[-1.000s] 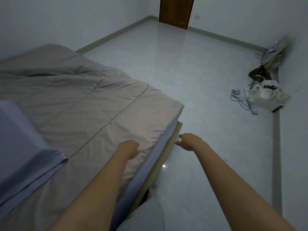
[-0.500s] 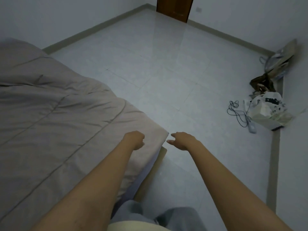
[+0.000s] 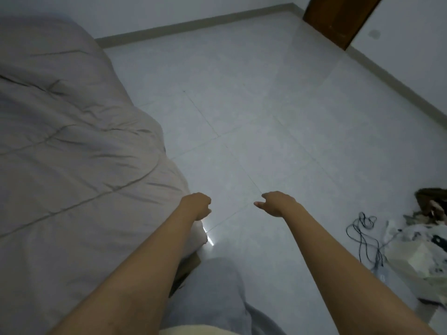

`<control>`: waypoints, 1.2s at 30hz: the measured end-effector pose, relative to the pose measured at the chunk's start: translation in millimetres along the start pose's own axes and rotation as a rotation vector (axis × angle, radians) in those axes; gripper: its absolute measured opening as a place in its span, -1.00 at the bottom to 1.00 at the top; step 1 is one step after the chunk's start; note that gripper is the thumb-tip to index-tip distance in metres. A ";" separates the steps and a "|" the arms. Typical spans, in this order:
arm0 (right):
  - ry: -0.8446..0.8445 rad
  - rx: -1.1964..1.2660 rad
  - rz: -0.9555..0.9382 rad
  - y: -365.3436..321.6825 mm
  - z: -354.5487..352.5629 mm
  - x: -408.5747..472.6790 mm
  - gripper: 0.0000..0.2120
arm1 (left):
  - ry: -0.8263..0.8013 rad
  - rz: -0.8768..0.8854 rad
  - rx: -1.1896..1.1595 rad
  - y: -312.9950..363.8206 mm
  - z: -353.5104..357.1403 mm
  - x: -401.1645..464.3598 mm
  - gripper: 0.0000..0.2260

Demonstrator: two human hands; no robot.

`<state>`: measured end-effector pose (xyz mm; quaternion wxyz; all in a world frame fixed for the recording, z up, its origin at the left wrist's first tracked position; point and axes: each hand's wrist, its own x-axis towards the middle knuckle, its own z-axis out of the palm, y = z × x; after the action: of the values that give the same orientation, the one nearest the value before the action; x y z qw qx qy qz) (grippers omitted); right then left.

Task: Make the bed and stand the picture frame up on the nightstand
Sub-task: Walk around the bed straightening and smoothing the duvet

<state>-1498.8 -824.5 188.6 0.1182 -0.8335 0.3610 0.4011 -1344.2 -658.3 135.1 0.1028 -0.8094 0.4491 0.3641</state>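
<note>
A grey-beige quilted duvet point(image 3: 72, 165) covers the bed and fills the left half of the view, creased near its corner. My left hand point(image 3: 197, 205) is curled into a fist at that near corner, where the creases run toward it and it seems to grip the edge. Its fingertips are hidden. My right hand point(image 3: 275, 203) hovers over the floor to the right of the bed, fingers loosely apart, holding nothing. No picture frame or nightstand is in view.
Pale floor tiles point(image 3: 266, 117) stretch ahead to a brown door point(image 3: 338, 20) at the far right corner. Black cables point(image 3: 362, 228) and a heap of bags and clutter point(image 3: 425, 243) lie by the right wall. My grey trouser leg point(image 3: 217, 286) is below.
The view has swung round to the bed's corner, and the lilac sheet is out of sight. My left fist has travelled along the duvet edge to the corner. The duvet looks more creased.
</note>
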 end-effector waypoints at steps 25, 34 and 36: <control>0.098 -0.291 -0.398 -66.0 -495.9 414.6 -0.40 | 0.077 -0.456 -0.235 -144.8 -370.6 337.8 -0.54; 0.136 -0.533 -0.542 -172.8 -716.4 563.1 -0.37 | 0.132 -0.639 -0.453 -241.0 -522.2 443.4 -0.53; 0.139 -0.576 -0.577 -209.3 -755.5 588.3 -0.37 | 0.139 -0.678 -0.489 -270.9 -549.8 457.5 -0.52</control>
<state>-666.6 -1341.5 216.9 -0.0368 -0.9247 -0.0075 0.3789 -702.1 -1072.1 172.1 -0.0088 -0.9346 0.0635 0.3499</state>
